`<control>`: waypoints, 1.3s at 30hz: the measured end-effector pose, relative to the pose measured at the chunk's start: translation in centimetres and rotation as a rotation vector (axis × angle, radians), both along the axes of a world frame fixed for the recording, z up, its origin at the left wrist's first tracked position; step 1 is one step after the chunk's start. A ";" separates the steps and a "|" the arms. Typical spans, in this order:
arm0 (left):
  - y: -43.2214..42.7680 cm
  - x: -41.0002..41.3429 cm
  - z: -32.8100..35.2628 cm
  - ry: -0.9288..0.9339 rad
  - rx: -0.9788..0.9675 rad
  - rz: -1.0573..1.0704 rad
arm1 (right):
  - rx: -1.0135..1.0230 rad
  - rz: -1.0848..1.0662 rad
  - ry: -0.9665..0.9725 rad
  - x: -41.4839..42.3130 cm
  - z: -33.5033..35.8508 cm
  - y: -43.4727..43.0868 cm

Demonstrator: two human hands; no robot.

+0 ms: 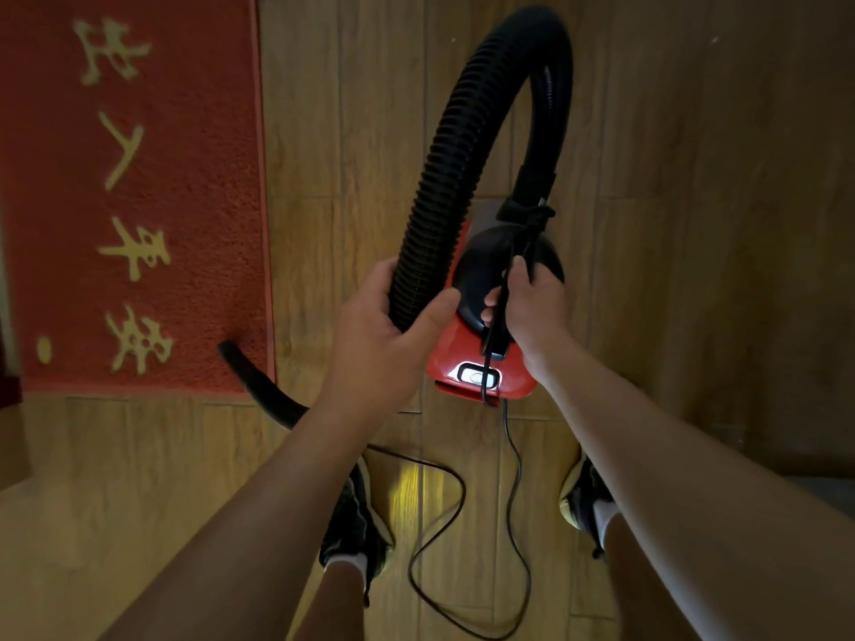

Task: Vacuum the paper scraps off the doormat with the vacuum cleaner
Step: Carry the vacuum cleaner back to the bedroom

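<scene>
While left hand (381, 337) curls round the hose (451, 178), right hand (532, 307) grips the handle of the vacuum cleaner (446, 358) at centre, doormat (194, 201) upper left.

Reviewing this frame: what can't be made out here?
Head view:
Doormat: left and top edges cut it off; no paper scraps distinguishable on the visible part.
Hose: left hand and forearm hide its middle stretch.
Vacuum cleaner handle: under the right hand.
Cord: its far end passes behind the same forearm; plug unseen.

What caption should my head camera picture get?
Left hand grips ribbed black hose, right hand holds red vacuum cleaner beside red doormat.
</scene>
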State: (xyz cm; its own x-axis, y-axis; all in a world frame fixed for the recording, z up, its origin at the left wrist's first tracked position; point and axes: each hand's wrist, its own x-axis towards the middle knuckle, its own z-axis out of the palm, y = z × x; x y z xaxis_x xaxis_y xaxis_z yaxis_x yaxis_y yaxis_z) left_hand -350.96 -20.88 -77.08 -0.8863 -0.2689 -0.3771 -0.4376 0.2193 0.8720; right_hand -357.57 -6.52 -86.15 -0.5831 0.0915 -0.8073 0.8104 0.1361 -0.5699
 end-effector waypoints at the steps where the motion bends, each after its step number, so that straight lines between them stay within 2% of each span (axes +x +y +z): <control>1: 0.0 0.0 0.0 0.009 0.021 -0.006 | 0.002 -0.019 -0.002 0.0 0.1 -0.2; 9: -1.3 0.5 1.1 0.065 0.312 -0.047 | -0.019 -0.096 -0.008 1.2 1.4 -0.9; 23: -2.7 0.6 7.7 0.160 0.161 0.010 | -0.026 0.082 0.136 1.4 11.2 -2.7; 39: -5.1 -1.1 23.6 0.382 0.070 0.060 | -0.099 0.160 0.391 -1.2 30.0 -6.0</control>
